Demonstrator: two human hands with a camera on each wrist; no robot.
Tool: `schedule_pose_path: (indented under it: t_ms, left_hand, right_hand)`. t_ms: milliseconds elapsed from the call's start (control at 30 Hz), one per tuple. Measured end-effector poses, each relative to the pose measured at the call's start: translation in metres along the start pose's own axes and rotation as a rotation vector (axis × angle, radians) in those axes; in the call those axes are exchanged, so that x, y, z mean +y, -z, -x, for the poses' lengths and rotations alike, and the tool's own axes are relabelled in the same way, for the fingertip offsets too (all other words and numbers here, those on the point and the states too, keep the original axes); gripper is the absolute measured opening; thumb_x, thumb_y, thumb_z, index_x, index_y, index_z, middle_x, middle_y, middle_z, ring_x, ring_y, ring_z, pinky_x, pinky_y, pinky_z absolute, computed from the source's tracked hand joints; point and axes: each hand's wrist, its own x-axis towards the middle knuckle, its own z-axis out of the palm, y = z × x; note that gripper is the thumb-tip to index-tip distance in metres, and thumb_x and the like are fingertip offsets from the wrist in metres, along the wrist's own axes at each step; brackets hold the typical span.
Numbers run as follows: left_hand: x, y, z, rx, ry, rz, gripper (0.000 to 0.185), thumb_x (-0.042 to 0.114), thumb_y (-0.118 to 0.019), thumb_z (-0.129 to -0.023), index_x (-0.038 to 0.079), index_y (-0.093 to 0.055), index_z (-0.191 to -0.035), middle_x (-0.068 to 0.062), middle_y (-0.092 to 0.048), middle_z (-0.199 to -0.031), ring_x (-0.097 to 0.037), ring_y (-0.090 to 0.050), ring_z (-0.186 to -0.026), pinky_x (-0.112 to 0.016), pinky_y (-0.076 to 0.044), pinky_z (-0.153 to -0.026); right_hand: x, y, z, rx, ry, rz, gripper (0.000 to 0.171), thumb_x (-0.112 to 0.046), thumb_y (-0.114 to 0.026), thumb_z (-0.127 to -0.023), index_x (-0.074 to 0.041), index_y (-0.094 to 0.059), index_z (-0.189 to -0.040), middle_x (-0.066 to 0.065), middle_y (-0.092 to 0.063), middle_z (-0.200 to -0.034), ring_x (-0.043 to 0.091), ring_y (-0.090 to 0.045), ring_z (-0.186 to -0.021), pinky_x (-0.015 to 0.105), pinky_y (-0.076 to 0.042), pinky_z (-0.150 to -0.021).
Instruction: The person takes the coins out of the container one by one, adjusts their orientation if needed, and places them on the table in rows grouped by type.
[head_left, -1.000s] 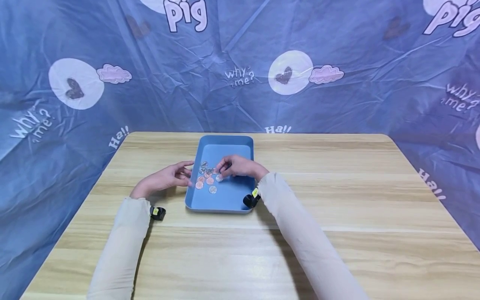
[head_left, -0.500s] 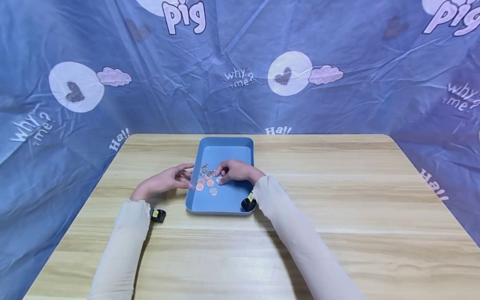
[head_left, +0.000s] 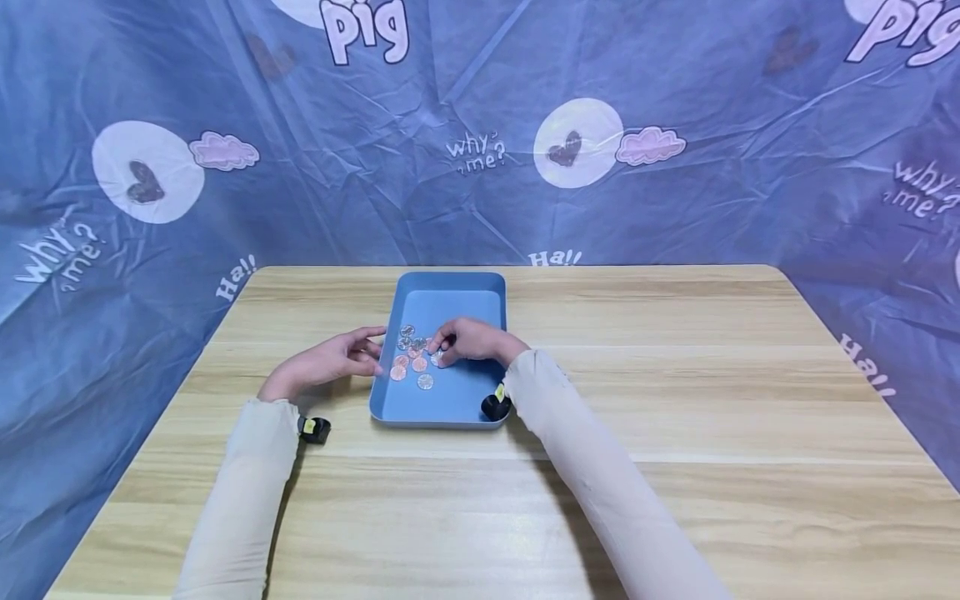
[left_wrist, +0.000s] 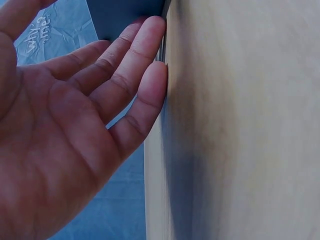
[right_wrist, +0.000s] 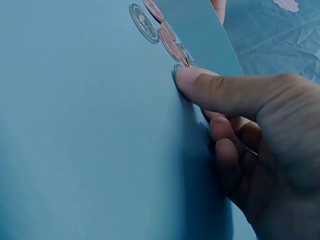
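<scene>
A blue tray (head_left: 452, 402) lies on the wood-grain table (head_left: 697, 383).

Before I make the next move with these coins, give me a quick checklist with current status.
1. Tray sitting flat on the table: ok.
2. Left hand at the tray's left wall: ok; how firmly it steadies it doesn't show.
3. Right hand with its thumb on a silver coin: ok.
4. That coin securely pinched: cannot tell; its far side is hidden.
5. Other coins spread apart: not ok, several are bunched together.
</scene>
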Motion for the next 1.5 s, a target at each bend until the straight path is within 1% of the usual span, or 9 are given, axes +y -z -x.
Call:
schedule_pose_path:
  t_ms: [333, 633, 833, 900, 1067, 1300, 1400, 1500]
  left_hand:
    - [-0.001, 0.0, 0.0, -0.007, -0.002, 0.013, 0.083, 0.018, -0.067, -0.09, -0.001, -0.016, -0.153, -0.028, -0.049, -0.134, -0.026, -0.059, -0.112, -0.052, -0.036, -0.109]
    - [-0.001, 0.001, 0.002, -0.003, 0.001, 0.02, 0.084, 0.018, -0.068, -0.09, 0.0, -0.016, -0.153, -0.028, -0.049, -0.134, -0.03, -0.057, -0.115, -0.053, -0.036, -0.109]
    - [-0.001, 0.0, 0.001, 0.004, 0.007, 0.004, 0.083, 0.022, -0.068, -0.09, 0.003, -0.018, -0.154, -0.027, -0.05, -0.135, -0.032, -0.054, -0.119, -0.049, -0.039, -0.107]
    - [-0.001, -0.001, 0.001, 0.003, 0.004, -0.003, 0.082, 0.022, -0.067, -0.091, 0.003, -0.018, -0.154, -0.027, -0.05, -0.135, -0.032, -0.054, -0.119, -0.048, -0.04, -0.106]
    - [0.0, -0.001, 0.001, -0.003, -0.001, -0.003, 0.08, 0.02, -0.066, -0.092, 0.002, -0.017, -0.154, -0.027, -0.05, -0.134, -0.032, -0.053, -0.119, -0.047, -0.041, -0.105]
    - [0.001, -0.001, 0.002, -0.01, -0.004, 0.004, 0.08, 0.02, -0.065, -0.092, 0.001, -0.017, -0.154, -0.027, -0.05, -0.133, -0.033, -0.053, -0.119, -0.043, -0.041, -0.104]
    - [0.0, -0.001, 0.002, -0.008, -0.004, 0.006, 0.08, 0.019, -0.065, -0.092, 0.001, -0.017, -0.153, -0.027, -0.05, -0.133, -0.032, -0.053, -0.119, -0.043, -0.042, -0.103]
    - [0.0, -0.001, 0.001, -0.009, -0.001, 0.007, 0.081, 0.019, -0.066, -0.092, 0.001, -0.017, -0.153, -0.027, -0.05, -0.133, -0.032, -0.053, -0.118, -0.044, -0.041, -0.104]
  right_hand:
    - [0.0, -0.002, -0.003, 0.02, 0.02, 0.082, 0.018, -0.011, -0.078, -0.078, -0.008, -0.07, -0.095, -0.002, -0.056, -0.089, 0.011, -0.05, -0.087, 0.021, -0.039, -0.081]
    - [-0.009, -0.001, -0.002, 0.017, 0.024, 0.206, 0.017, -0.015, -0.079, -0.079, -0.01, -0.069, -0.092, -0.002, -0.055, -0.087, 0.011, -0.049, -0.085, 0.022, -0.039, -0.081]
    - [-0.015, -0.004, -0.003, 0.015, 0.005, 0.275, 0.019, -0.019, -0.078, -0.08, -0.009, -0.067, -0.092, -0.002, -0.055, -0.084, 0.013, -0.049, -0.08, 0.024, -0.04, -0.076]
    - [-0.016, -0.005, -0.003, 0.02, -0.005, 0.299, 0.019, -0.02, -0.078, -0.08, -0.01, -0.066, -0.09, -0.002, -0.056, -0.084, 0.014, -0.05, -0.08, 0.025, -0.041, -0.077]
    - [-0.016, -0.007, -0.003, 0.02, -0.012, 0.316, 0.019, -0.022, -0.078, -0.08, -0.011, -0.066, -0.089, -0.001, -0.058, -0.085, 0.015, -0.051, -0.081, 0.028, -0.043, -0.08]
    - [-0.015, -0.006, -0.003, 0.009, 0.014, 0.303, 0.018, -0.02, -0.078, -0.08, -0.009, -0.067, -0.09, -0.001, -0.058, -0.083, 0.014, -0.051, -0.079, 0.026, -0.043, -0.078]
    - [-0.016, -0.006, -0.003, 0.006, 0.025, 0.315, 0.018, -0.02, -0.078, -0.08, -0.009, -0.068, -0.09, -0.001, -0.058, -0.084, 0.014, -0.051, -0.079, 0.026, -0.043, -0.078]
    - [-0.017, -0.007, -0.003, 0.006, 0.026, 0.35, 0.017, -0.021, -0.078, -0.08, -0.01, -0.067, -0.089, -0.001, -0.06, -0.086, 0.015, -0.051, -0.081, 0.028, -0.044, -0.081]
